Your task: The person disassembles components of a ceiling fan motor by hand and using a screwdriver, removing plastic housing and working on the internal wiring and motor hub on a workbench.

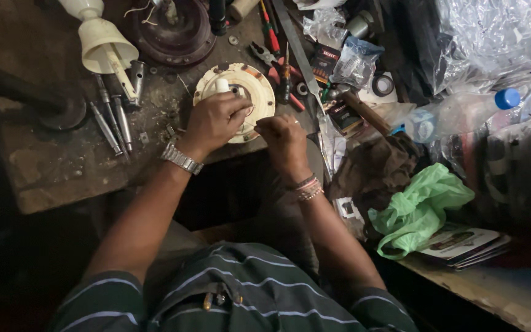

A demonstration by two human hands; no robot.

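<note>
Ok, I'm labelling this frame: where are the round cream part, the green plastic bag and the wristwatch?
round cream part [259, 86], head view, bare upper right rim.
green plastic bag [422, 206], head view, middle of crumpled body.
wristwatch [181, 159], head view, metal band on left wrist.

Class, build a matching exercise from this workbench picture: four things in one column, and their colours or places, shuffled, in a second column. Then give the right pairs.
Things:
1. round cream disc
2. crumpled plastic bag
3. bottle cap
4. wristwatch

Colours or places:
A. blue, at the far right
B. silver metal, on the left hand side
C. under both hands, the right hand at its near edge
D. light green, beside the magazines

Pairs: 1-C, 2-D, 3-A, 4-B
</note>
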